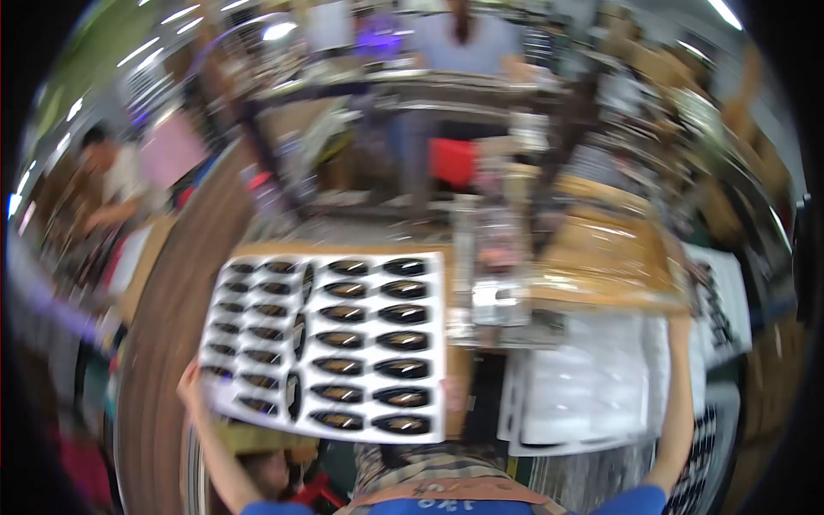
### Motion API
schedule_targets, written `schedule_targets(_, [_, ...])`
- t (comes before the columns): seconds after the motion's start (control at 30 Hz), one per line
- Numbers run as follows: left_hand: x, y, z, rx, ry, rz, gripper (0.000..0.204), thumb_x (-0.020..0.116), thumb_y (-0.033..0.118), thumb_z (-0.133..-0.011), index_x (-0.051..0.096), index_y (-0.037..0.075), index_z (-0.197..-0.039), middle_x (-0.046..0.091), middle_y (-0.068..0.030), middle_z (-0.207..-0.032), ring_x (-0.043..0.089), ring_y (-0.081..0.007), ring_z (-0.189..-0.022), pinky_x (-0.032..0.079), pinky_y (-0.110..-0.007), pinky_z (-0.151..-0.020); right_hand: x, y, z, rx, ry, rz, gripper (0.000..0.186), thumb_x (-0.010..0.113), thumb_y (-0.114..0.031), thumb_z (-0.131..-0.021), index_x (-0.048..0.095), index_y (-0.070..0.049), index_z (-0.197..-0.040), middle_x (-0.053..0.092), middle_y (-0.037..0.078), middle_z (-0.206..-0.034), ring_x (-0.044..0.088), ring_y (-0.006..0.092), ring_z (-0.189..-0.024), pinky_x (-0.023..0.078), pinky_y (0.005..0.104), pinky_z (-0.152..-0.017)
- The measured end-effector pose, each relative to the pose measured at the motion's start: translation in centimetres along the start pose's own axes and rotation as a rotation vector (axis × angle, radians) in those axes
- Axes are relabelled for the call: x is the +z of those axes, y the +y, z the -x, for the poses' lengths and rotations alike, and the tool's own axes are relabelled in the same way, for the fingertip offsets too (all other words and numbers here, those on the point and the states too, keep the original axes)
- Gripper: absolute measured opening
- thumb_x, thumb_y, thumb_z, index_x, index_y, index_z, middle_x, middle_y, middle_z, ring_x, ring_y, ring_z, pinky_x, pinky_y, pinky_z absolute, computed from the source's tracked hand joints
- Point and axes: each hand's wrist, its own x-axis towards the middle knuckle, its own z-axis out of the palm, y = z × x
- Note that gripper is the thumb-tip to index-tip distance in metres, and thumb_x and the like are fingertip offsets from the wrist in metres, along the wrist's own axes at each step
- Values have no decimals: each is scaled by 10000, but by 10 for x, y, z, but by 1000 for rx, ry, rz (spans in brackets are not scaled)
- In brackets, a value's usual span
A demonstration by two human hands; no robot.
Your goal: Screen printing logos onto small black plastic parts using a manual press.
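Note:
A white sheet-like tray (365, 330) with rows of glossy black, pointed-oval pieces (402, 341) spreads in front of me, slightly tilted. My left hand (190, 384) is closed at its lower left edge, the fingers partly behind it. On the right, my forearm reaches up to the near right corner of a brown, tape-wrapped cardboard box (605, 249). My right hand (679, 296) is blurred and mostly hidden at that corner, so its grip does not show. Below the box lie stacked whitish translucent trays (592, 386).
A metal and clear fixture (498, 283) stands between the tray and the box. A brown wood-grain surface (159, 343) curves along the left. More trays with black pieces (717, 305) are at far right. People sit opposite (468, 47) and at left (116, 176).

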Motion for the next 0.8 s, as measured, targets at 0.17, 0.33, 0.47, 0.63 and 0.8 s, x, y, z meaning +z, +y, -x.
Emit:
schedule_targets(0.17, [-44,-30,-18,177,142,-236,261,497,127,-828,571,-41,-1013,592,-146,-1014,558,-203,-917,411,-284,-823,1,-18,-63,556,94,-104,321,437,-295,-874,565,-32,-1007,572,126,-921,580,224,-769,464,303,-685])
schedule_targets(0.33, [38,118,49,382,103,-284,268,498,163,-835,567,-51,-981,588,-160,-973,548,-245,-897,418,-319,-807,8,43,-34,619,-210,521,527,522,-506,-747,511,-142,-1128,434,217,-1154,517,362,-960,427,422,-801])
schedule_targets(0.47, [75,191,78,502,-159,-175,162,486,59,-830,567,-42,-926,597,-120,-868,556,-185,-818,418,-283,-760,25,55,-23,777,-439,703,637,542,-556,-689,469,-161,-1183,401,254,-1182,507,371,-988,426,425,-817])
schedule_targets(0.63, [141,305,132,691,-326,-173,92,518,8,-792,576,-19,-857,590,-112,-810,555,-184,-731,414,-277,-675,33,102,-6,635,-516,609,504,500,-452,-757,511,-73,-1088,478,239,-1052,515,391,-924,428,437,-787])
schedule_targets(0.8, [228,320,151,614,-583,-32,220,569,119,-744,569,-25,-910,589,-172,-918,552,-286,-887,417,-305,-775,22,153,17,477,-363,483,374,508,-362,-768,571,-19,-904,506,239,-971,496,381,-893,407,417,-787])
